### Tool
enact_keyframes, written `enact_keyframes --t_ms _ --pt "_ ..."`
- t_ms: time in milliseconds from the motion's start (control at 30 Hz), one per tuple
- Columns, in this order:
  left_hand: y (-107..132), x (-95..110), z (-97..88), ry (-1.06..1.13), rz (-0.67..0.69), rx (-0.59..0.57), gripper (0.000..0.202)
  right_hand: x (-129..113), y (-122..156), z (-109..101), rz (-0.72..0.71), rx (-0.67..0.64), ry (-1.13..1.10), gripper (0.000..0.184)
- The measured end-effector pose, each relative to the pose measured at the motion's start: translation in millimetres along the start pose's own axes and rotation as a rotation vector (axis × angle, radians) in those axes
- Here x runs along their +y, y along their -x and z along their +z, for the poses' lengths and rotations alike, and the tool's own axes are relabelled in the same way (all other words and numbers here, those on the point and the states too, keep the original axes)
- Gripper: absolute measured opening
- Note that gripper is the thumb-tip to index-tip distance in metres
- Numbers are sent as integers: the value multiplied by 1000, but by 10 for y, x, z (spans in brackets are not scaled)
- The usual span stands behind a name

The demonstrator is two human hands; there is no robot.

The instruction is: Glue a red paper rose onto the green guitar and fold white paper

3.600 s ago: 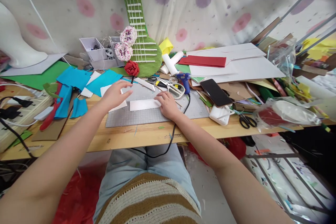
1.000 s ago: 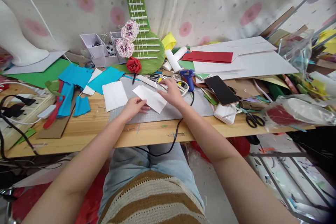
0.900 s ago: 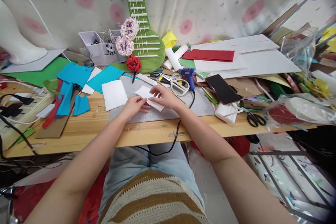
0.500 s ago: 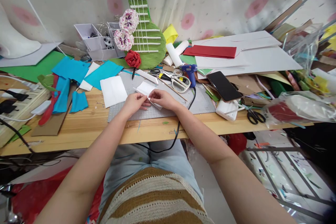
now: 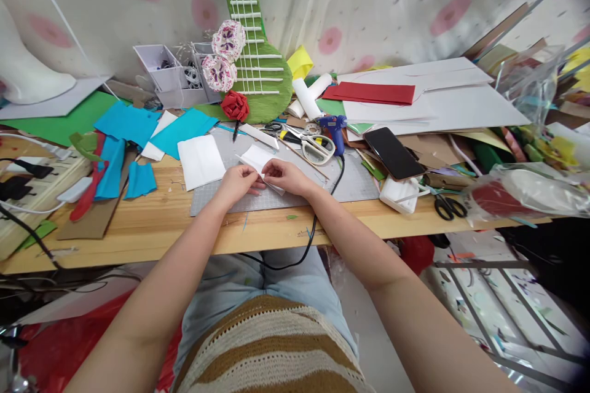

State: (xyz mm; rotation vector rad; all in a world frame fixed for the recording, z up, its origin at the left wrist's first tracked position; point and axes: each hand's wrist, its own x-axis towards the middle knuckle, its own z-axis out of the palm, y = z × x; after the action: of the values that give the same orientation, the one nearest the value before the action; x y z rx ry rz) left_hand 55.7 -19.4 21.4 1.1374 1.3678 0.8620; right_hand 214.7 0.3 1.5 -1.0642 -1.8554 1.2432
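Note:
A small white sheet of paper (image 5: 256, 156) lies under both of my hands on the grey cutting mat (image 5: 295, 199). My left hand (image 5: 242, 182) pinches its near edge, thumb and forefinger together. Close beside it, my right hand (image 5: 283, 175) grips the same edge with bent fingers. Between the fingertips the paper's edge is mostly hidden. Another white paper piece (image 5: 201, 161) lies flat to the left. Scissors with pale handles (image 5: 318, 148) and a blue glue gun (image 5: 335, 132) rest beyond my right hand.
A green paper guitar (image 5: 265, 86) with paper flowers stands at the back. Blue paper pieces (image 5: 126, 123) and a power strip (image 5: 46, 190) are on the left. On the right lie a phone (image 5: 394, 152), black-handled scissors (image 5: 449, 206) and white boards (image 5: 474, 101). The glue gun's cord (image 5: 314, 233) hangs over the table edge.
Both hands stay at the paper's near edge, their fingers shifting only slightly. The whole view has moved a little, so things sit slightly lower in the picture.

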Motion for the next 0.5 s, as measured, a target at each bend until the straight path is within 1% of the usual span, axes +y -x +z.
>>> enact_keyframes --t_ms 267,500 --pt "18 7 -14 4 10 -27 9 -2 7 25 18 28 26 25" --pt "-27 -56 -13 -21 33 -13 12 -7 14 23 2 11 17 25"
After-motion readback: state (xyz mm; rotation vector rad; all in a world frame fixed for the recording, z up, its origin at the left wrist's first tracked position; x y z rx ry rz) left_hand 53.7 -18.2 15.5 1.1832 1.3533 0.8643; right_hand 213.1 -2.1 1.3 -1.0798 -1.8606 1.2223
